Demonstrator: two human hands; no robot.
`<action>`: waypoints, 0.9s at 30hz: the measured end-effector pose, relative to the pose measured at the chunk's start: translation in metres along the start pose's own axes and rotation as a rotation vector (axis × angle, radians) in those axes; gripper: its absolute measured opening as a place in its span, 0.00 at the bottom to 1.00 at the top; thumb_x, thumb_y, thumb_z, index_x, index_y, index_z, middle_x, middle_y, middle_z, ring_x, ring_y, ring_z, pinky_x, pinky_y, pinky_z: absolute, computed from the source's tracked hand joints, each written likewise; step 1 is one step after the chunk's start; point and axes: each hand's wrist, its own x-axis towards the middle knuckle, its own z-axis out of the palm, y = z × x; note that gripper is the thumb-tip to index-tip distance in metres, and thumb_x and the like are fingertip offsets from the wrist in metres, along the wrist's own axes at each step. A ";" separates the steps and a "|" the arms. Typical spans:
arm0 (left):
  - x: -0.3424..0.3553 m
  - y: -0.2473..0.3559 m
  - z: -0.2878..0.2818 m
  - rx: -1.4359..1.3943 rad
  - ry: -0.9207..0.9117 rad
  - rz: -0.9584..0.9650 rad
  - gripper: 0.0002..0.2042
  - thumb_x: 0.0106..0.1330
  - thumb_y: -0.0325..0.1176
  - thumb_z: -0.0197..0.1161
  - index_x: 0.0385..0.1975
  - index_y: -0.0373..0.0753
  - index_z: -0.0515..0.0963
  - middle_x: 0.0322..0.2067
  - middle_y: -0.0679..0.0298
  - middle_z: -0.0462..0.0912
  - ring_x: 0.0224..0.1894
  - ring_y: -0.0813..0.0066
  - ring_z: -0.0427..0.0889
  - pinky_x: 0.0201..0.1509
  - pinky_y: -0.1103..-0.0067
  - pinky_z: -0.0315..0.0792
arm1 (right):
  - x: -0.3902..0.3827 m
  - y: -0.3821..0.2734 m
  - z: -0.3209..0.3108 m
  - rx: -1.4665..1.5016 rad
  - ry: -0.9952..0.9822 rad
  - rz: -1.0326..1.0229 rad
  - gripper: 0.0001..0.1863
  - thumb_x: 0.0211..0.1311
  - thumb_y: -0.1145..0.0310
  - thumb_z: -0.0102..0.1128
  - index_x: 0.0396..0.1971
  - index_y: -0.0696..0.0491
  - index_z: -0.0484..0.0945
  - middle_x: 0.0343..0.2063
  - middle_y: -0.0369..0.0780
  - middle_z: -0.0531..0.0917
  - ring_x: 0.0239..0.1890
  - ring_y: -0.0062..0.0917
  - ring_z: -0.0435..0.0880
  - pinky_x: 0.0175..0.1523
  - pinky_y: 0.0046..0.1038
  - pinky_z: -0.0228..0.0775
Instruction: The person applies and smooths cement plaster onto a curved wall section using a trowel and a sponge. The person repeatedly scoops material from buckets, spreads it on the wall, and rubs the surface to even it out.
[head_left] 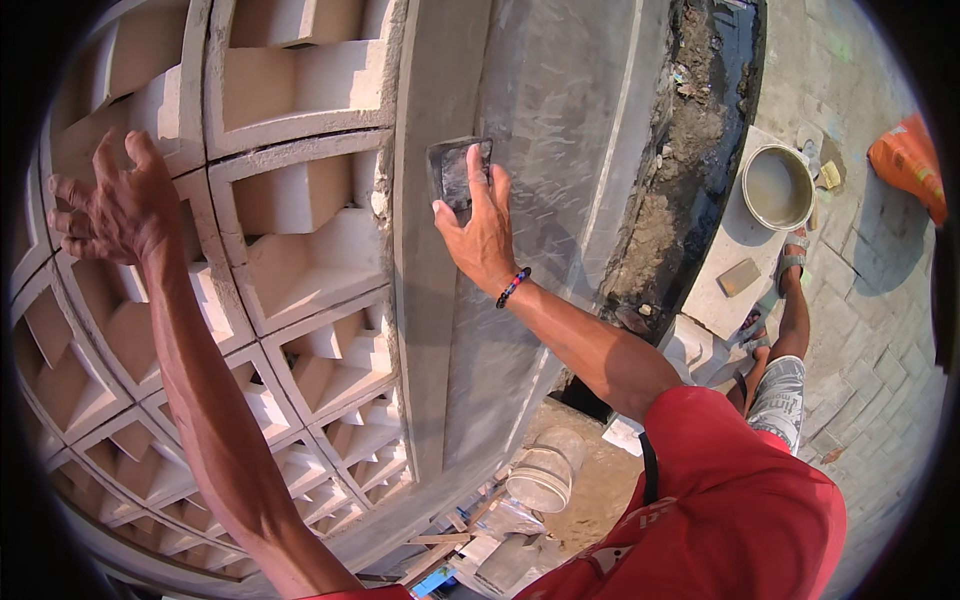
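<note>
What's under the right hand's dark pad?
Wet grey plaster on the wall strip surrounds the pad, pressed flat by the right hand. The patch directly beneath it is covered.

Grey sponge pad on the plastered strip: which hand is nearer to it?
Right. The right hand presses the grey sponge pad against the plastered strip. The left hand rests well off to the left, on the white ventilation blocks.

Below you lies the paved ground (880, 330). A pale slab (735, 270) rests on it, bearing a grey bucket (777, 186) and a small brown block (738, 277). An orange sack (908, 160) lies just right of the bucket. A white bucket (545, 470) sits well below-left of the slab, scrap wood (440, 545) beside it.
</note>
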 end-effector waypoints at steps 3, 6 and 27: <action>-0.005 0.017 0.013 -0.019 -0.006 -0.008 0.21 0.62 0.58 0.51 0.52 0.63 0.78 0.66 0.54 0.58 0.67 0.43 0.50 0.66 0.48 0.39 | -0.068 0.016 -0.013 -0.039 -0.213 -0.015 0.44 0.54 0.67 0.64 0.70 0.51 0.51 0.61 0.59 0.57 0.64 0.53 0.60 0.66 0.46 0.57; -0.008 0.010 0.013 0.020 0.020 0.010 0.22 0.62 0.58 0.51 0.52 0.63 0.78 0.66 0.54 0.58 0.67 0.44 0.50 0.66 0.48 0.39 | -0.048 0.027 -0.046 0.066 -0.134 -0.067 0.42 0.54 0.67 0.64 0.69 0.53 0.55 0.60 0.58 0.59 0.63 0.51 0.62 0.64 0.43 0.60; 0.005 0.001 0.019 0.056 0.134 0.034 0.25 0.60 0.62 0.49 0.54 0.63 0.77 0.66 0.54 0.59 0.67 0.47 0.52 0.67 0.51 0.36 | 0.118 0.001 -0.058 -0.056 0.129 -0.252 0.41 0.52 0.66 0.66 0.68 0.47 0.58 0.55 0.58 0.61 0.59 0.52 0.63 0.63 0.42 0.60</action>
